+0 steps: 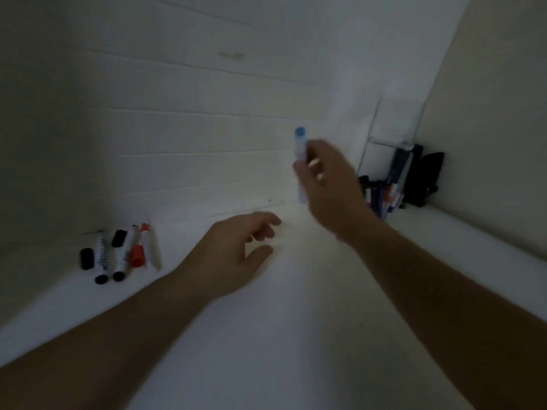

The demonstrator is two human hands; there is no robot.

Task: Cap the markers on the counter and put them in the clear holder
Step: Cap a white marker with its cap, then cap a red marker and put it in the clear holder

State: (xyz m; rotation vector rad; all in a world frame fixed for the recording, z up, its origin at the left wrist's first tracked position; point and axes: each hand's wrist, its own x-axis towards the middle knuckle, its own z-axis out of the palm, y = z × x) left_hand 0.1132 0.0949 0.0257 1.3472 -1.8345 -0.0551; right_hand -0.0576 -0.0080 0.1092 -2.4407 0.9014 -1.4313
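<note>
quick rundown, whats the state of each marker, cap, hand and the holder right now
blue marker: held upright in the right hand's grip, off the counter
right hand: gripping the blue marker
left hand: open, holding nothing
two black markers: lying uncapped
black caps: loose beside them
red marker: lying uncapped
red cap: loose
clear holder: upright, markers inside

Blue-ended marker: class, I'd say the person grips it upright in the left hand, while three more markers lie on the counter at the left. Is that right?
Not quite. The head view shows the blue-ended marker held upright in the right hand, not the left. The left hand hangs relaxed over the counter, holding nothing. The three markers do lie at the left.
</note>
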